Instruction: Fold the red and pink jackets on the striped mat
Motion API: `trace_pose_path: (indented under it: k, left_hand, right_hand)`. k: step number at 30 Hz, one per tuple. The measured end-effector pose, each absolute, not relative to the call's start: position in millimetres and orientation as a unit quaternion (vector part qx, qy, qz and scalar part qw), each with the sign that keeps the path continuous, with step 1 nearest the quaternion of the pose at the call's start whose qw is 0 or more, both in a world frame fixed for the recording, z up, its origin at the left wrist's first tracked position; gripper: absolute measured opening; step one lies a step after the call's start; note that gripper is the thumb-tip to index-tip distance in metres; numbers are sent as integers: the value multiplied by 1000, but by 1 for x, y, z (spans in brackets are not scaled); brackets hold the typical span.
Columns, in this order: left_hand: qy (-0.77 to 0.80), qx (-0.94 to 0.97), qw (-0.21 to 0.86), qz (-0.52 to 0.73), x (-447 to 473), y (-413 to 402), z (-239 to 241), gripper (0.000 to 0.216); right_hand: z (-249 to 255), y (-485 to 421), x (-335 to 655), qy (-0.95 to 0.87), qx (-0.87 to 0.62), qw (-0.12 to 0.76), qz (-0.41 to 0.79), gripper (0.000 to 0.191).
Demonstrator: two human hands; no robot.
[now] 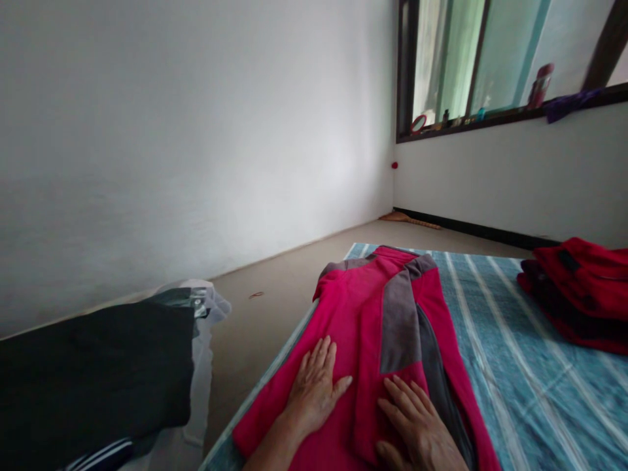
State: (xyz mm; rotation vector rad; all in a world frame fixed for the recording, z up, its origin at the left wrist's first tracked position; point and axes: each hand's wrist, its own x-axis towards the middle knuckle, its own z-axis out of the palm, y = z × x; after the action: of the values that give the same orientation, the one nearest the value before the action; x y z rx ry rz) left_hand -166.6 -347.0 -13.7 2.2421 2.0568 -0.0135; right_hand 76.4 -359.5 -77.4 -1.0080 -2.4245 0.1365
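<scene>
A pink jacket (343, 327) with grey panels lies stretched out on a blue striped sheet (490, 327), its collar at the far end. Flat on the jacket's left part rests my left hand (316, 386), fingers extended and thumb apart. My right hand (417, 425) lies on the right part, just below a grey panel, with its fingers stretched out. Neither hand grips the cloth. The jacket's lower end runs out of the picture.
Folded red and dark clothes (583, 288) are stacked at the right. Dark folded cloth (98, 366) lies on clear plastic (201, 386) at the left. Beyond the sheet are bare floor (275, 268), a white wall (220, 131) and a windowsill (441, 131) with small items.
</scene>
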Motion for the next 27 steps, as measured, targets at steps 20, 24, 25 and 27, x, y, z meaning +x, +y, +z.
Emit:
trace_pose_path:
  k: [20, 24, 25, 27]
  left_hand:
    - [685, 727, 40, -13, -164, -345, -15, 71]
    - [685, 728, 36, -13, -164, -345, -15, 71]
    - [684, 728, 32, -11, -165, -345, -15, 70]
    - [683, 730, 25, -7, -165, -346, -15, 69]
  right_hand:
    - [-70, -360, 79, -903, -358, 238, 9, 47]
    - [-67, -360, 77, -906, -349, 239, -26, 47]
    - [-66, -360, 77, -907, -345, 240, -40, 47]
    - [-63, -360, 76, -908, -337, 241, -65, 48]
